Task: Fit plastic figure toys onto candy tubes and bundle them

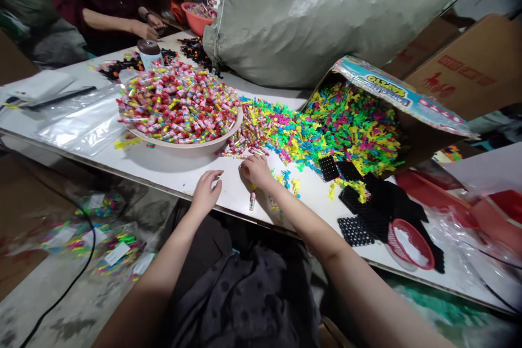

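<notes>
My left hand (207, 190) hovers at the table's front edge, fingers loosely bent and apart from the thumb, with nothing in it. My right hand (256, 169) is closed, its fingers curled down at the edge of the small candy-like tubes (244, 138); its fingertips are hidden, so what it holds cannot be made out. One small tube with a pink and white wrapper (252, 201) lies just below that hand. Beyond my hands, a wide pale bowl (183, 145) is heaped with such tubes. Small yellow and blue plastic figures (287, 179) lie to the right of my right hand.
Colourful plastic figures (354, 125) spill from a tipped printed box (408, 92). Black perforated pads (354, 231) and a red basket (410, 244) lie at right. A big grey sack (326, 16) lies behind. Clear bags (85, 125) are at left. Another person's hands (149, 27) work at the far left.
</notes>
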Demonstrator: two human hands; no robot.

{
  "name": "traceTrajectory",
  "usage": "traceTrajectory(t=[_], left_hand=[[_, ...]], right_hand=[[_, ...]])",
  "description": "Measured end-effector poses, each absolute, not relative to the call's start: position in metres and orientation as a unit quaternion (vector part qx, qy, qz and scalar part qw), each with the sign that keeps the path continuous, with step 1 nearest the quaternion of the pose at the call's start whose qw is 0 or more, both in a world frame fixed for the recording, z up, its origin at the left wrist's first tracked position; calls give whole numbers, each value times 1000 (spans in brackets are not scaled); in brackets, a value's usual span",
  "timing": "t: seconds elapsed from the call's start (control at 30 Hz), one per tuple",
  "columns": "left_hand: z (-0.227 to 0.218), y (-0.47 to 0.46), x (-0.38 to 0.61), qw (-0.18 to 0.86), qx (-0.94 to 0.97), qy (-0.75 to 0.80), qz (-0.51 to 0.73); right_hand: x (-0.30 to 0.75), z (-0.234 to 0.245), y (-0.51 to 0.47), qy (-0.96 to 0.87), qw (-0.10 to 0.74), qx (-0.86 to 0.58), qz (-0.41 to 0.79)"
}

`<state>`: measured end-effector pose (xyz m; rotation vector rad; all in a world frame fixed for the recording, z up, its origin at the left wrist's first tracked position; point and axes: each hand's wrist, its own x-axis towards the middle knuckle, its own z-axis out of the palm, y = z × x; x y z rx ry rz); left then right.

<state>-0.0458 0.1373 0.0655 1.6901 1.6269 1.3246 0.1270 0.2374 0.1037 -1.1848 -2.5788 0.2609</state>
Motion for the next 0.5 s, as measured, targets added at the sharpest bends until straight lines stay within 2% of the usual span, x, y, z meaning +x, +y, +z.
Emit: traceTrajectory(t=[0.1,0.2,0.3,0.5], left_hand=[[65,137,-45,218,610,590,482],[65,137,-44,213,611,593,480],[66,137,-43,204,614,598,473],[68,137,-42,199,617,604,462]], right_hand=[[143,109,250,-774,284,-500,262],[173,118,272,-650,327,-594,344],[207,124,290,-645,291,-641,298],[251,122,297,-659,186,-719,118]])
